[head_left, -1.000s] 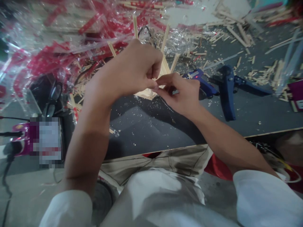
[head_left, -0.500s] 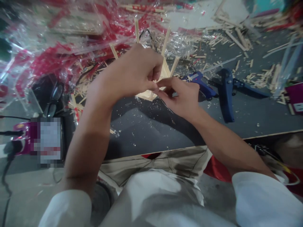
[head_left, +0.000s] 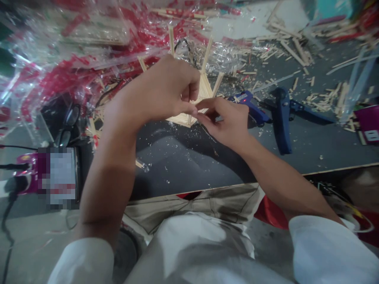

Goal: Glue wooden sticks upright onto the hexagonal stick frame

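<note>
A small structure of pale wooden sticks stands on the dark tabletop, with a base of closely laid sticks and several posts rising from it. My left hand arches over its near left side, thumb and fingers closed in a pinch. My right hand meets it at the near corner, thumb and forefinger pinched together. A tiny pale stick end shows between the fingertips; the rest of what they grip is hidden. Just beyond my right hand lies a blue glue gun with a small red light.
A blue hand cutter lies to the right. Cut stick pieces litter the back right. Crumpled clear and red plastic wrapping covers the back left. Glasses, a phone and a purple power socket are at the left.
My left hand and forearm have shifted very slightly to the left. Both hands keep their pinch at the structure's near corner, and the view has moved a little.
</note>
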Demonstrator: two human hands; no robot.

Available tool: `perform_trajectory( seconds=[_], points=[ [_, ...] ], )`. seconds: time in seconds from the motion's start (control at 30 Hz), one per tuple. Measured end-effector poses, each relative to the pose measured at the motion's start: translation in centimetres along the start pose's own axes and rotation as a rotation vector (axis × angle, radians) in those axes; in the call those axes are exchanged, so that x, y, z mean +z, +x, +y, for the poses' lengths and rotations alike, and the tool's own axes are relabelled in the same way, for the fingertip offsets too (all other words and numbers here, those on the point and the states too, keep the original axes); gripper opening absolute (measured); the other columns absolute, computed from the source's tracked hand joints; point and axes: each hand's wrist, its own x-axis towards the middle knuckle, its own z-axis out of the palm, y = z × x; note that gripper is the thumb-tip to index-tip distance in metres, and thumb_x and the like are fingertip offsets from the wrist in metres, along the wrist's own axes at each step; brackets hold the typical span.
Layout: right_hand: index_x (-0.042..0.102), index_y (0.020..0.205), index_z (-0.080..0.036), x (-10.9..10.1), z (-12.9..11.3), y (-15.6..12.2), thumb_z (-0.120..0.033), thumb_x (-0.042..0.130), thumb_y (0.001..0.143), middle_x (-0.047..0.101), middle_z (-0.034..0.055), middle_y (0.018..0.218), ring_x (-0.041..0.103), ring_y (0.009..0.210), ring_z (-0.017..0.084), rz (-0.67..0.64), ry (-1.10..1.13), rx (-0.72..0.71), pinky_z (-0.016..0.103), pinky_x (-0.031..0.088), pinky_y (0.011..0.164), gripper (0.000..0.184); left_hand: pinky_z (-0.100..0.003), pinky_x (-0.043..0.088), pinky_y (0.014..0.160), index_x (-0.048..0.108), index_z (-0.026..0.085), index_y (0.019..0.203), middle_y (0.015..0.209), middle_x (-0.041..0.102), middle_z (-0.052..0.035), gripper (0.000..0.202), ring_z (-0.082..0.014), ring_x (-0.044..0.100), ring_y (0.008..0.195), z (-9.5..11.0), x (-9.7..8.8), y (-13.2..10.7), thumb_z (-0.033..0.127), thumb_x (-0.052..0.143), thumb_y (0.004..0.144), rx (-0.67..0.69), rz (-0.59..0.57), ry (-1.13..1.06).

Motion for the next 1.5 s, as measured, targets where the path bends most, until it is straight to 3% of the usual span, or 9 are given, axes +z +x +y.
perform_trajectory(
  seconds=[0.23,0.37,0.5,0.7,1.03,1.3,1.5],
  points=[
    [0.07,0.101,-0.024,-0.5,-0.4,0.4,-0.045,0.052,0.105,0.078,0.0026,0.087,0.065,0.059,0.012,0.087,0.006,-0.109,0.028,0.053,0.061,0.028,-0.032,0.047,0.092,0.071,0.019,0.089,0.081,0.075,-0.0046,0.027,-0.0208,0.067,0.088,-0.2,-0.3,-0.4,0.046,0.065,0.085,-0.012,0.038,-0.043],
    [0.07,0.11,-0.027,-0.6,-0.2,0.4,-0.052,0.047,0.106,0.077,0.0059,0.101,0.065,0.062,0.012,0.04,-0.009,-0.073,0.03,0.057,0.068,0.034,-0.032,0.048,0.088,0.073,0.019,0.088,0.081,0.075,-0.0042,0.025,-0.0187,0.066,0.08,0.1,-0.7,-0.6,0.041,0.063,0.084,-0.049,0.025,-0.023],
    [0.068,0.124,-0.031,-0.7,0.1,0.3,-0.062,0.042,0.105,0.074,0.008,0.116,0.071,0.077,0.015,-0.038,-0.037,-0.029,0.031,0.061,0.079,0.045,-0.036,0.049,0.082,0.076,0.023,0.086,0.08,0.075,-0.005,0.018,-0.0214,0.066,0.074,0.1,-1.0,-0.7,0.033,0.062,0.082,-0.086,0.042,0.001],
    [0.069,0.126,-0.033,-0.6,0.1,0.3,-0.059,0.045,0.105,0.072,0.0077,0.117,0.072,0.087,0.016,-0.046,-0.029,-0.033,0.031,0.063,0.08,0.041,-0.04,0.05,0.084,0.08,0.03,0.087,0.073,0.075,-0.0036,0.023,-0.0247,0.066,0.08,-0.6,-1.0,-0.8,0.038,0.059,0.084,0.004,0.073,-0.026],
    [0.069,0.124,-0.033,-0.7,0.2,0.3,-0.059,0.041,0.106,0.071,0.0088,0.122,0.073,0.085,0.016,-0.081,-0.034,-0.017,0.033,0.063,0.082,0.042,-0.047,0.05,0.092,0.08,0.032,0.085,0.081,0.076,-0.0048,0.023,-0.0284,0.069,0.087,-0.1,-0.9,-0.6,0.038,0.058,0.082,-0.014,0.029,-0.035],
    [0.067,0.12,-0.031,-0.8,-0.1,0.4,-0.046,0.052,0.105,0.072,0.0055,0.111,0.071,0.077,0.011,0.039,0.013,-0.151,0.026,0.062,0.077,0.026,-0.041,0.051,0.084,0.077,0.031,0.085,0.077,0.075,-0.0046,0.018,-0.0266,0.069,0.086,-0.3,-0.8,-0.6,0.038,0.061,0.082,-0.015,0.031,-0.048],
    [0.064,0.127,-0.029,-0.9,0.3,0.3,-0.049,0.045,0.108,0.07,0.0064,0.119,0.064,0.064,0.007,-0.033,-0.018,-0.109,0.027,0.062,0.071,0.034,-0.04,0.05,0.09,0.077,0.024,0.089,0.078,0.072,-0.0041,0.014,-0.0235,0.069,0.082,-0.2,-0.7,-0.6,0.033,0.069,0.081,-0.113,0.093,-0.046]
  ],
)
